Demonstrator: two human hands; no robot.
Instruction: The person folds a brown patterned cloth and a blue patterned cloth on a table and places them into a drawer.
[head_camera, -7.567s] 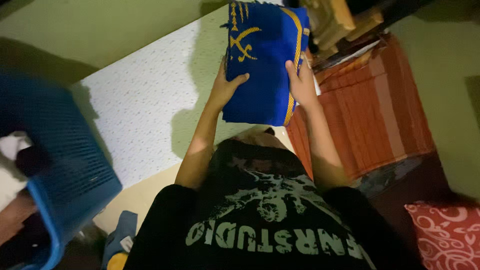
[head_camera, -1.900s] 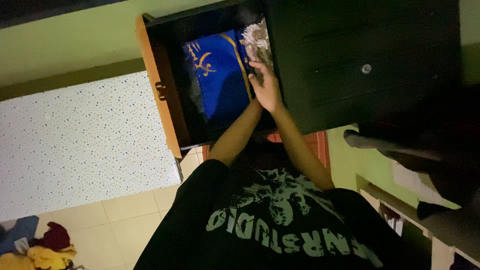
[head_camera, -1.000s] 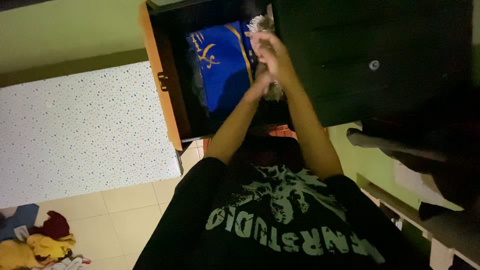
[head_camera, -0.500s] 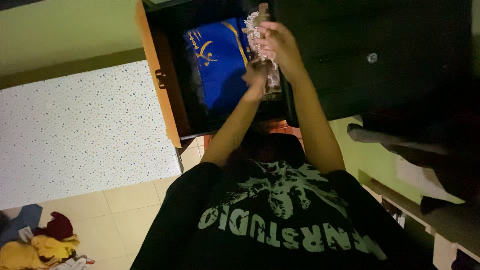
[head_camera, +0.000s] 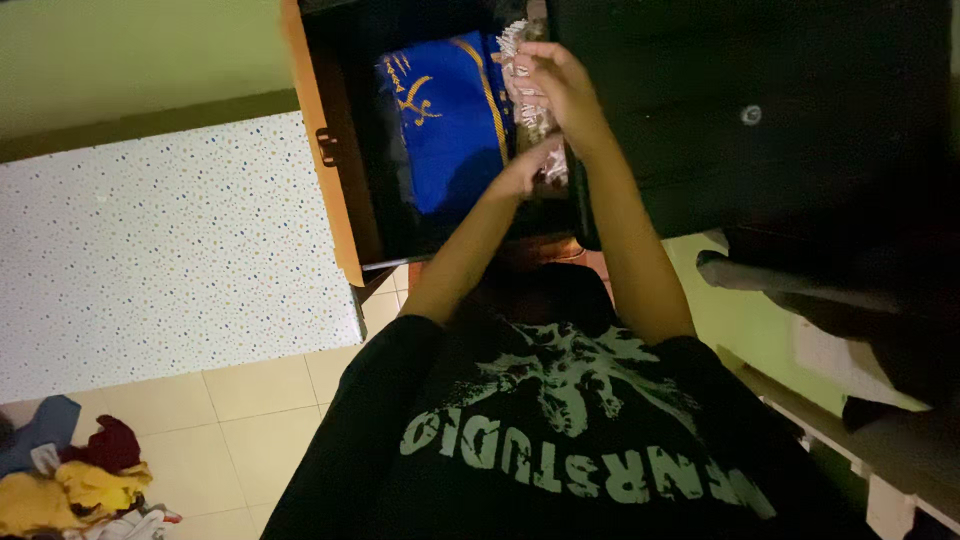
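A dark cabinet stands open, its orange-edged door (head_camera: 325, 160) swung to the left. Inside lies a folded blue cloth with gold trim (head_camera: 445, 120). Beside it, to the right, sits a pale patterned cloth with a fringe (head_camera: 528, 100). My right hand (head_camera: 560, 85) grips that fringed cloth from above. My left hand (head_camera: 525, 175) is under its near end, fingers curled against it.
A speckled white mattress (head_camera: 150, 240) lies left of the cabinet. A heap of yellow, red and blue clothes (head_camera: 60, 480) sits on the tiled floor at the lower left. Dark garments and a shelf edge (head_camera: 830, 300) fill the right side.
The blue cloth went from my hands into the cabinet. In the last second both hands took hold of the fringed cloth beside it and shifted it slightly.
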